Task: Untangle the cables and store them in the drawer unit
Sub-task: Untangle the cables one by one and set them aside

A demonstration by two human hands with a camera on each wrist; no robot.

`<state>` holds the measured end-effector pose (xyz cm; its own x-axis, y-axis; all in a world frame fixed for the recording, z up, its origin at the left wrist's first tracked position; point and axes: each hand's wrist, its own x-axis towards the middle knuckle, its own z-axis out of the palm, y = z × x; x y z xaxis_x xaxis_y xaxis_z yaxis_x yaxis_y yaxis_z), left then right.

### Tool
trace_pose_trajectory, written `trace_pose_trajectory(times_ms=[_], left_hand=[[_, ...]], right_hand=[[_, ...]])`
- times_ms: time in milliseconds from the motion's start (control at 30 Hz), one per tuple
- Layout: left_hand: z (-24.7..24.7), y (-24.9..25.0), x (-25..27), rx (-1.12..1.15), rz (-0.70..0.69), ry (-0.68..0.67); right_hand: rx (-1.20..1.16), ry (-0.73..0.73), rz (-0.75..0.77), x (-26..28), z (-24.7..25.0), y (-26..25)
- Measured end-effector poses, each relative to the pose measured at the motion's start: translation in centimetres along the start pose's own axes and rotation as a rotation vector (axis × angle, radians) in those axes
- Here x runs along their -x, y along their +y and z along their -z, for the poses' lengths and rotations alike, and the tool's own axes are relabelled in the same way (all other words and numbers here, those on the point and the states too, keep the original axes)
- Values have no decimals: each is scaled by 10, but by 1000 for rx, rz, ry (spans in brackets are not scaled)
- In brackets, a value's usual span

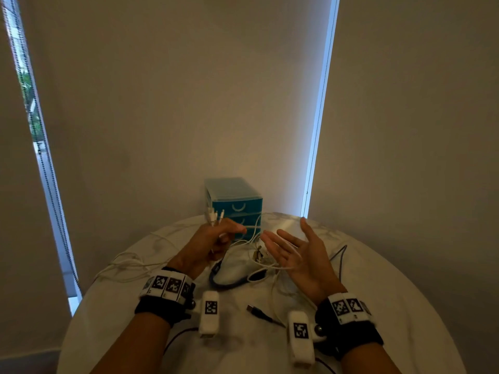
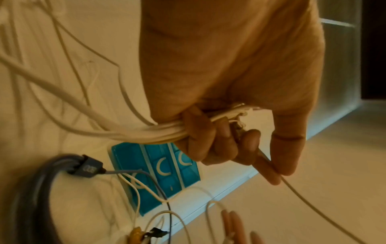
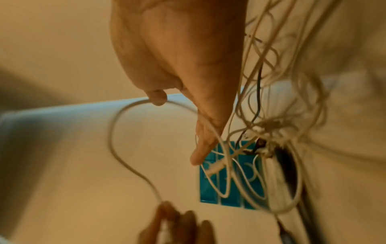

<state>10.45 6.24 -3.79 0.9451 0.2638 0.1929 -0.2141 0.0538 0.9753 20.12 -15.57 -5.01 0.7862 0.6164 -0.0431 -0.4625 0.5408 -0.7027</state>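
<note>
My left hand (image 1: 216, 238) grips a bundle of white cables (image 2: 150, 132), its fingers (image 2: 211, 140) curled round them; white plug ends (image 1: 214, 215) stick up above the fist. One thin white strand (image 2: 313, 206) runs on from thumb and forefinger. My right hand (image 1: 294, 252) is spread, palm up, fingers straight, with white strands (image 3: 225, 165) draped over them. A tangle of white cables (image 1: 259, 257) lies on the table between the hands. The blue drawer unit (image 1: 237, 206) stands behind, all drawers closed.
A coiled grey cable (image 1: 224, 282) lies just in front of the tangle, and a black USB plug (image 1: 253, 310) lies nearer me. White loops (image 1: 127, 265) trail to the left on the round white table (image 1: 405, 306). Blinds hang close behind the drawer unit.
</note>
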Motion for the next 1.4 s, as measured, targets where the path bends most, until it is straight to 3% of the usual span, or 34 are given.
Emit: trace_pose_trajectory(times_ms=[67,233,367,433,600,700,833,900,967,1033,1133,1200,1300,1400], left_hand=[[-4,-1,1,-137,50,-12],[-2,-3,1,-242,190,-51],[0,-4,0,-251,307,-106],[0,-7,-3,-264,342,-40],[1,-14,-8,-253,213,239],[1,-10,-3,-233,177,217],[-1,-6,-1,-198,86,182],[0,-2,1,-189,-30,188],[0,-1,2,-220,-108,110],[-4,4,8,-297,-139,-86],[-16,7,14,-530,-82,-486],[-24,6,16,-698,-1,-660],[-26,5,17,-855,5,-644],[-20,-2,9,-819,-27,-381]], right_hand=[[42,-12,-1,3,-4,-2],[556,157,297,-7,-1,11],[511,19,219,-10,-5,20],[442,-3,212,-12,-6,23],[494,-71,302,-11,-11,29],[744,-195,314,0,-15,34],[983,-468,125,13,-22,35],[854,-411,31,15,-27,32],[620,-207,-27,10,-25,29],[479,-80,-65,3,-19,27],[324,-66,-124,-5,-12,29],[287,-58,-78,-9,-10,26],[231,6,83,-12,-4,14],[299,-14,192,-8,2,-5]])
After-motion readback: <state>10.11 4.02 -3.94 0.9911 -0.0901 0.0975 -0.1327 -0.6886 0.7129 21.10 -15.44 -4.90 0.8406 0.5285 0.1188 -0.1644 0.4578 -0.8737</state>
